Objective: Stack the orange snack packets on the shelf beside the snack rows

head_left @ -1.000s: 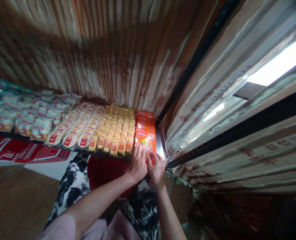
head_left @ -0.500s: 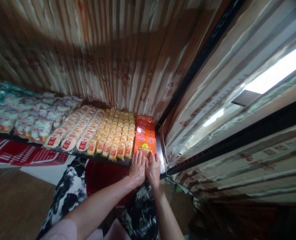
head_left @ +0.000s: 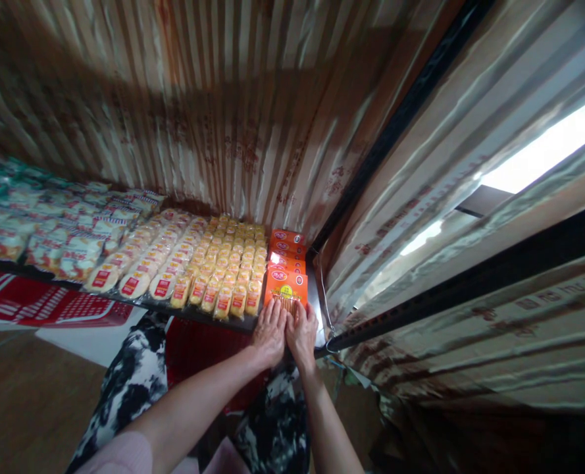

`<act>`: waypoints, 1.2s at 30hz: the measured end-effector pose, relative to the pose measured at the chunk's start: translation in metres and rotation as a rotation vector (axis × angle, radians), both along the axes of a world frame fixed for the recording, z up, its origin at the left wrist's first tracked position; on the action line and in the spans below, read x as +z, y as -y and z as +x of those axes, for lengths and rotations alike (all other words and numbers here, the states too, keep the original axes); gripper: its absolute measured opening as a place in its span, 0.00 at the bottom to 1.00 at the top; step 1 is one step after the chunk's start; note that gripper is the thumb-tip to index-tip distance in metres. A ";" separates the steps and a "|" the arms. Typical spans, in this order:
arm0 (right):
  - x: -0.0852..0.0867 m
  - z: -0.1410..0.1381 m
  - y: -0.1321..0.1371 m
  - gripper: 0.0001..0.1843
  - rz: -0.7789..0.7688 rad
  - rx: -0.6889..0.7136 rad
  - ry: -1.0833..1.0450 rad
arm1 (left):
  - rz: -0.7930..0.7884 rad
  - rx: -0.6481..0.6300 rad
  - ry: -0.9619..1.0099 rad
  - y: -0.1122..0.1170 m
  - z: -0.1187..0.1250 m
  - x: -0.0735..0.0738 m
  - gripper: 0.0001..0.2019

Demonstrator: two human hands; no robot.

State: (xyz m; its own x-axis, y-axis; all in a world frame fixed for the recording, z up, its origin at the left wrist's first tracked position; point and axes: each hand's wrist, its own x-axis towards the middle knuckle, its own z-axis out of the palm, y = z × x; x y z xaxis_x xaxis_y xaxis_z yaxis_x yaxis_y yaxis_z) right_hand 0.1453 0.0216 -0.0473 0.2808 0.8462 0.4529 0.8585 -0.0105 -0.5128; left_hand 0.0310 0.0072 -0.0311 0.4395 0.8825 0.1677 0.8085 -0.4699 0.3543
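A row of overlapping orange packets (head_left: 287,284) runs from front to back at the right end of the dark shelf. My left hand (head_left: 271,336) has its fingers on the left near corner of the front packet. Beside it, the thumb side of my right hand (head_left: 301,334) nearly touches the left, and its fingers lie on the right near corner. Both hands grip the packet's near end, the undersides of the fingers hidden. Just left stand rows of small yellow wrapped cakes (head_left: 223,266).
Pale round wrapped biscuits (head_left: 160,253) and white bags (head_left: 82,253) fill the shelf farther left. A red basket (head_left: 75,304) sits below. Black metal posts (head_left: 395,125) and a loose wire (head_left: 326,296) stand at the right end, with striped curtains (head_left: 213,99) behind.
Both hands stay at the near end of the front orange packet, almost unmoved. The view has shifted very slightly.
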 end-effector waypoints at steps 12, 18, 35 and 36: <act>0.013 0.000 -0.016 0.21 0.000 -0.097 0.010 | 0.007 0.034 0.010 -0.018 0.005 0.000 0.25; 0.014 -0.003 -0.018 0.20 0.012 -0.141 0.021 | 0.086 0.028 0.026 -0.020 0.007 -0.011 0.26; 0.013 -0.003 -0.021 0.20 0.030 -0.107 -0.005 | 0.172 0.009 0.061 -0.022 0.004 -0.011 0.25; 0.012 -0.003 -0.021 0.20 0.033 -0.108 -0.001 | 0.184 0.010 0.067 -0.022 0.004 -0.013 0.25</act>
